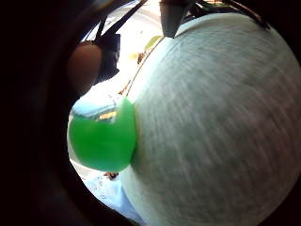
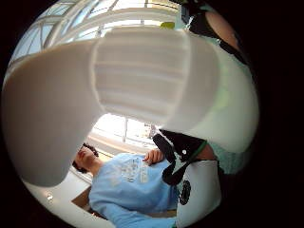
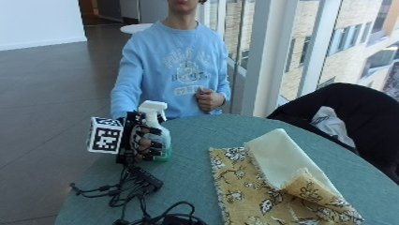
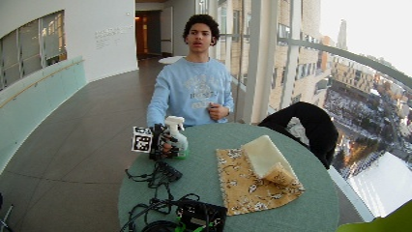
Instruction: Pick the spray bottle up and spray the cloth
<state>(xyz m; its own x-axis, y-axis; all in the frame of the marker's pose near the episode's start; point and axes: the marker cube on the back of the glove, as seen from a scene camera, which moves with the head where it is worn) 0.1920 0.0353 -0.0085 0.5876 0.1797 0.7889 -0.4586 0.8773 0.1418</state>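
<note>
Clear plastic with green liquid at its base, the bottle (image 3: 156, 132) stands at the left of the outside view, upright near the table's (image 3: 205, 136) left edge, its white trigger head (image 3: 152, 109) on top. The right hand (image 3: 141, 141) is wrapped round its body, fingers (image 3: 151, 138) curled across the front of it; whether the base touches the table or is just clear of it cannot be told. In the little finger side palm view the green base (image 1: 102, 141) sits right against the grey-green tabletop (image 1: 221, 132), and in the thumb side view the white head (image 2: 118, 85) fills most of the frame, close to the palm.

The cloth (image 3: 268, 187) lies at lower right of the outside view, well apart from the bottle: yellow with a dark floral print, one corner folded back to show a pale plain underside (image 3: 282, 159). The bare left hand (image 3: 209, 99) is held loosely closed against the light blue sweatshirt (image 3: 168, 70), at upper centre. A dark jacket (image 3: 343, 108) hangs over a chair at right.
</note>
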